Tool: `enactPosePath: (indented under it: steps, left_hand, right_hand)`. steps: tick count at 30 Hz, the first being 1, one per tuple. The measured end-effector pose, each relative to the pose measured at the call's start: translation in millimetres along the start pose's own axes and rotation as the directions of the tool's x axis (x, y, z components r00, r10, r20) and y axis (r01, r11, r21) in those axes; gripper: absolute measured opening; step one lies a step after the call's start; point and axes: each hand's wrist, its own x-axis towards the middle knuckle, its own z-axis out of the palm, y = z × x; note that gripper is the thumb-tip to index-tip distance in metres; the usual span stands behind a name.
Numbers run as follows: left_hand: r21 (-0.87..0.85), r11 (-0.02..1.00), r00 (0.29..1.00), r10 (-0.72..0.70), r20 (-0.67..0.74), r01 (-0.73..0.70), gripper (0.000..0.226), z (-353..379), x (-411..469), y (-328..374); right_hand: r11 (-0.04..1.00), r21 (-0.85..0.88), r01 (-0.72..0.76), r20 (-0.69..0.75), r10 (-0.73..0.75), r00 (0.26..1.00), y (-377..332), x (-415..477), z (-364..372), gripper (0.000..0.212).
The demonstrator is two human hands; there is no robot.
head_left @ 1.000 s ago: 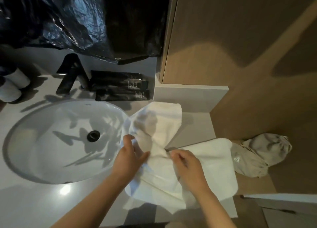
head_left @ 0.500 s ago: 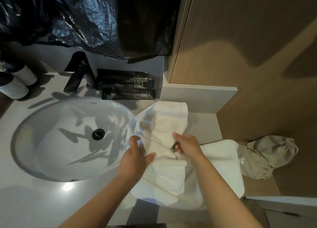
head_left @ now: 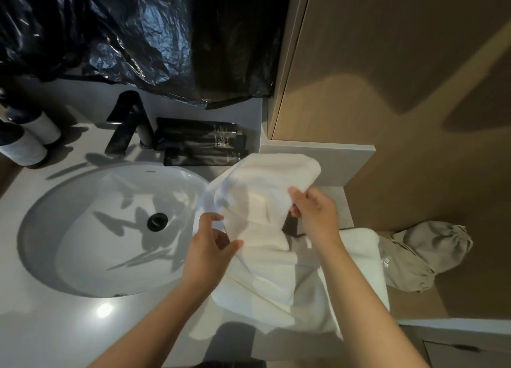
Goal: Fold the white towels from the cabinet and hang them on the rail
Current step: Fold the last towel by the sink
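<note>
Towel: head view, the white towel point(head_left: 265, 221) is rumpled on the counter point(head_left: 69, 326) just right of the sink basin point(head_left: 83, 229). Its far part is raised off the surface and its near part is spread toward the near counter edge.
Left hand: the left hand point(head_left: 210, 246) is at the towel's left edge, with the thumb on the cloth and the fingers curled behind it, in what looks like a narrow pinch on a fold.
Right hand: the right hand point(head_left: 315, 215) is farther and to the right, with thumb and fingers closed on the raised right edge.
Cloth to grips: the lifted panel spans between the two hands, and the loose remainder lies nearer than both, under the forearms.
Long axis: it runs roughly far to near, tilted a little left at the far end.
Nearer hand: the left hand is closer to the slack near portion, and the right hand holds the higher far edge.
Step, as a judgement: probably finding edges to square the towel, as no neat fold is made yet.
White cloth at right: a section beside the beige drawstring bag point(head_left: 414, 257) may be the same towel or a second one; I cannot tell.
Rail: not in view.
Surroundings: a black faucet point(head_left: 124, 124) and dark tubes point(head_left: 199, 140) stand at the far side of the counter, with black plastic sheeting point(head_left: 110, 35) above them.
</note>
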Motion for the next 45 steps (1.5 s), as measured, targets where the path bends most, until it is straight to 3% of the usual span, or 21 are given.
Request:
enactPosePath:
  steps: [4,7,11,14,17,20,26,32,38,42,45]
  left_hand:
    - [-0.027,1.000,0.999,0.014,-0.029,-0.015,0.046,-5.3,10.0,8.1]
    - [-0.005,1.000,1.000,-0.008,-0.006,0.008,0.042,-12.7,13.7,8.5]
    - [-0.064,0.998,0.999,0.001,-0.050,-0.004,0.040,-27.2,10.4,11.9]
    - [-0.094,0.994,0.993,0.038,-0.113,-0.049,0.032,-40.6,4.5,20.7]
    - [-0.175,0.983,0.993,0.045,-0.109,-0.064,0.037,-52.8,-2.1,30.5]
    - [-0.160,0.986,0.999,0.040,-0.016,-0.042,0.057,-54.8,-7.0,38.2]
    - [-0.006,0.998,0.992,-0.061,0.111,0.062,0.076,-36.7,-4.4,35.2]
    - [0.114,0.986,0.977,-0.138,0.162,0.120,0.088,-21.3,-7.4,22.7]
    - [0.104,0.986,0.974,-0.148,0.172,0.131,0.080,-16.3,-10.8,8.1]
    - [0.037,0.988,0.977,-0.152,0.153,0.148,0.066,-23.2,-14.5,2.8]
    - [-0.017,0.988,0.981,-0.151,0.123,0.154,0.059,-29.9,-18.0,1.9]
  right_hand:
    - [0.976,0.059,0.209,-0.044,-0.207,0.977,-65.3,5.0,-6.7,0.042]
    - [0.952,0.016,0.305,0.020,-0.306,0.952,-85.6,1.5,-10.0,0.041]
    - [0.930,-0.129,0.345,0.152,-0.325,0.933,-62.3,-11.1,-5.1,0.039]
    - [0.857,-0.302,0.418,0.254,-0.350,0.902,-23.1,-26.4,0.7,0.040]
    - [0.825,-0.430,0.366,0.332,-0.232,0.914,19.9,-47.6,9.7,0.023]
    - [0.843,-0.432,0.321,0.372,-0.157,0.915,47.2,-64.9,16.4,0.010]
    - [0.918,-0.339,0.205,0.404,-0.055,0.913,57.7,-71.3,5.9,0.024]
    - [0.935,-0.322,0.150,0.259,-0.065,0.964,51.0,-57.6,-21.2,0.022]
    - [0.903,-0.401,0.154,0.231,-0.063,0.971,45.9,-37.5,-19.8,0.025]
    - [0.843,-0.512,0.168,0.293,-0.013,0.956,45.2,-17.7,-7.7,0.050]
    - [0.862,-0.497,0.102,0.331,0.080,0.940,44.8,-5.9,0.0,0.062]
